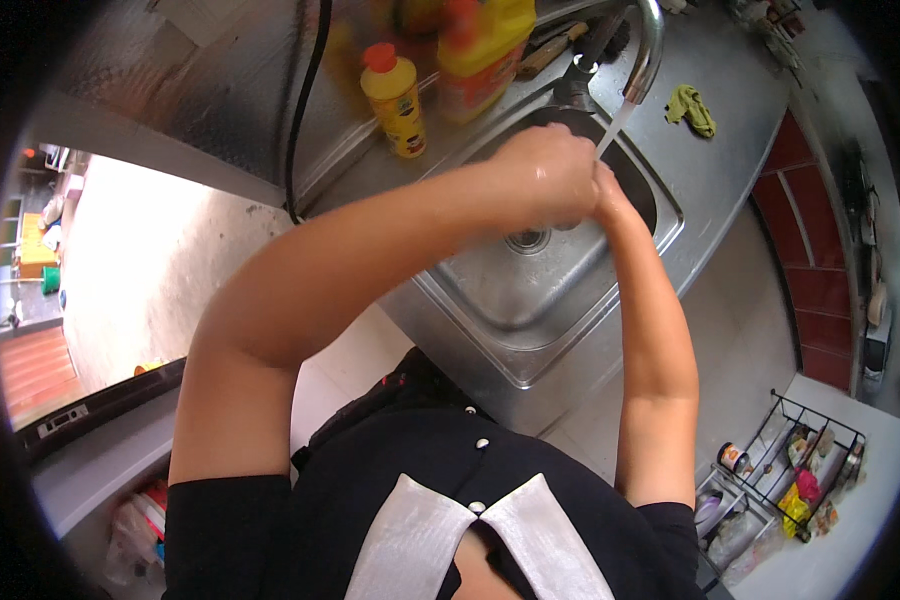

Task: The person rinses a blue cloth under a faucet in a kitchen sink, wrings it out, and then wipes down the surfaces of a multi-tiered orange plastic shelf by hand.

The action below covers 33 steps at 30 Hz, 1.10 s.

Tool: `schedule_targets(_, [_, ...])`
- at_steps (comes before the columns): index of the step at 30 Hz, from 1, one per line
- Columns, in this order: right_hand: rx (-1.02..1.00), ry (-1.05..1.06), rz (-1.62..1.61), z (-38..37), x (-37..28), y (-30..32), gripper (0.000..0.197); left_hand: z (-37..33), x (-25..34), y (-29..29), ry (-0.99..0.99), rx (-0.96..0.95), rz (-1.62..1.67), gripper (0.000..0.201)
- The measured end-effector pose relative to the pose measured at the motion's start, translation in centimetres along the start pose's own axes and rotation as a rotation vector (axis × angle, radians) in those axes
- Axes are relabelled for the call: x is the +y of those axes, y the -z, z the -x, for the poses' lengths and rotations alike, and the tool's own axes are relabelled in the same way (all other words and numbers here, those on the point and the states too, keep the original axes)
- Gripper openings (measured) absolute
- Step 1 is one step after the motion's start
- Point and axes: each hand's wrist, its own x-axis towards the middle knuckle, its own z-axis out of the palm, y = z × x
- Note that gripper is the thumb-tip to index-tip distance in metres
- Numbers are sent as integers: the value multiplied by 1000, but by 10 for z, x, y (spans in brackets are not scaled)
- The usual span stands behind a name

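Note:
Both hands meet above the steel sink (510,290), under the thin stream of water (615,132) from the curved faucet (653,60). My left hand (548,178) is wet and closed, its knuckles curled over against my right hand. I cannot make out whether anything lies between them. Of my right hand (606,190) only the wrist side and part of the back show; the left hand hides its fingers. Below the hands, the round drain (527,241) is partly visible.
Behind the sink stand a yellow bottle with a red cap (395,100) and a larger yellow jug (480,60). A wooden-handled brush (555,50) lies by the faucet. A yellow-green cloth (691,110) rests on the right counter. A black wire rack (810,430) stands at lower right.

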Motion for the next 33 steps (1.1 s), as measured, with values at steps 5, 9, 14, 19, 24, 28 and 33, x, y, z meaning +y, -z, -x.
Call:
schedule_targets(5, [150,-19,833,31,-8,6,56,68,31,-45,-155,30,217,27])
schedule_targets(9, [85,-81,942,43,-27,-6,52,62,-5,-111,-54,-199,238,27])
schedule_targets(14, [-26,-30,1024,64,-71,-16,52,-4,-70,-176,267,355,690,31])
schedule_targets(19, [-73,57,778,77,-102,-35,46,-60,-92,-187,184,320,1260,61])
schedule_targets(24, [63,43,306,63,-100,-11,31,-54,-83,-159,488,-155,1056,77])
schedule_targets(28, [195,191,365,52,-90,-2,22,-51,-87,-194,383,-340,1759,82])
schedule_targets(33, [-87,459,1147,91,-40,-30,30,-52,-80,-159,304,-354,2307,57])
